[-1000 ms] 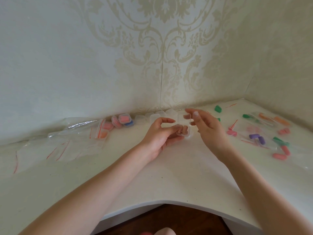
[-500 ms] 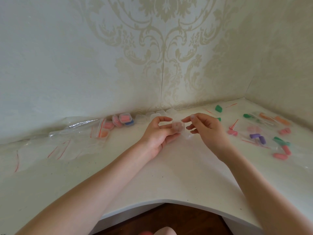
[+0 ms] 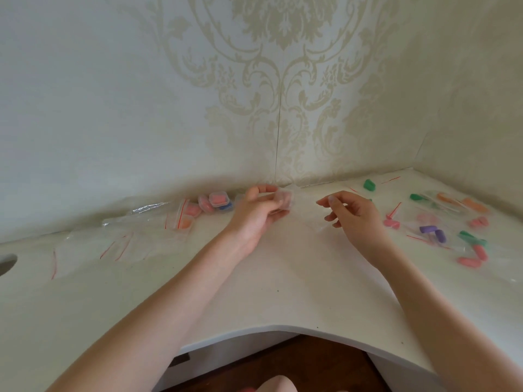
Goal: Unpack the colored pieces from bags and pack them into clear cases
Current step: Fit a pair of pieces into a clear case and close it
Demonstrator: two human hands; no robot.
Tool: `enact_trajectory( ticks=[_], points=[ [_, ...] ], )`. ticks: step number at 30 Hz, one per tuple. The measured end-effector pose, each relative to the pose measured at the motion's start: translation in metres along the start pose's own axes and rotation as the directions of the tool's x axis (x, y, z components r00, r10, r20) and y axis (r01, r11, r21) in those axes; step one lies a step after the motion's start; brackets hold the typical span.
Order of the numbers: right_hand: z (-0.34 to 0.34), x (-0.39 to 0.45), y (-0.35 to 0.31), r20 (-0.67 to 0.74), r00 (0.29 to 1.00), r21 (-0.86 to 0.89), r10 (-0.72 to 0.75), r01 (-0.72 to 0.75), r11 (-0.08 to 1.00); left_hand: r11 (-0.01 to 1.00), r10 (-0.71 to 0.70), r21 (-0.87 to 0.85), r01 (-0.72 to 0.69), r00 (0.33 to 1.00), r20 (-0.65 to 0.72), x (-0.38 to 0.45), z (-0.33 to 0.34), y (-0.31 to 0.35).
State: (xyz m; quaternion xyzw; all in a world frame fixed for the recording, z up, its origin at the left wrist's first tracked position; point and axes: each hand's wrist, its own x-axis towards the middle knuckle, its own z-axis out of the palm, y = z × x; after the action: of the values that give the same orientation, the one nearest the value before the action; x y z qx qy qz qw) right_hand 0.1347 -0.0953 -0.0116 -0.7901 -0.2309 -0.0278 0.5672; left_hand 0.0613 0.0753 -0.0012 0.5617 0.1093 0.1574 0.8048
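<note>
My left hand [image 3: 256, 215] holds a small clear case [image 3: 284, 200] with a pink piece inside, raised near the wall corner. My right hand [image 3: 352, 215] hovers to its right with fingers loosely curled and apart, holding nothing. Filled clear cases [image 3: 218, 200] with pink and blue pieces are stacked by the wall on the left. Loose coloured pieces lie on the right: purple [image 3: 433, 232], green [image 3: 368, 184], pink [image 3: 472, 257] and orange [image 3: 475, 205], some still in small bags.
Empty clear zip bags [image 3: 121, 241] with red strips are spread over the left of the white corner desk [image 3: 283, 278]. A cable hole [image 3: 7, 263] sits at the far left. The desk's curved front edge is close to me; wallpapered walls close off the back.
My left hand has carried the clear case up and leftward toward the wall. My right hand let go of it and drew away to the right.
</note>
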Motion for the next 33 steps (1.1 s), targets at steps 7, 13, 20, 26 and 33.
enact_trajectory(
  ticks=[7, 13, 20, 26, 33],
  points=[
    [0.002, -0.002, 0.003, 0.033, 0.999, -0.039, -0.005, 0.006, 0.999, 0.886, 0.172, 0.462, -0.044, 0.956, -0.238, -0.009, -0.072, 0.064],
    [0.004, -0.005, 0.003, 0.045, 0.999, -0.061, -0.009, 0.012, 0.998, 0.801, 0.295, 0.599, -0.015, 0.879, -0.373, -0.033, -0.141, 0.076],
    [0.004, -0.008, 0.004, 0.021, 1.000, -0.082, 0.018, -0.016, 0.996, 0.707, 0.246, 0.705, -0.050, 0.953, -0.179, -0.035, -0.123, 0.059],
    [0.002, -0.009, 0.007, 0.029, 1.000, -0.137, 0.008, -0.004, 0.991, 0.409, 0.311, 0.903, -0.133, 0.950, -0.001, -0.024, -0.111, 0.037],
    [-0.013, 0.001, 0.016, 0.044, 0.980, -0.425, -0.192, 0.193, 0.884, -0.138, 0.484, 0.983, -0.119, 0.858, 0.172, -0.015, -0.101, 0.028]
  ],
)
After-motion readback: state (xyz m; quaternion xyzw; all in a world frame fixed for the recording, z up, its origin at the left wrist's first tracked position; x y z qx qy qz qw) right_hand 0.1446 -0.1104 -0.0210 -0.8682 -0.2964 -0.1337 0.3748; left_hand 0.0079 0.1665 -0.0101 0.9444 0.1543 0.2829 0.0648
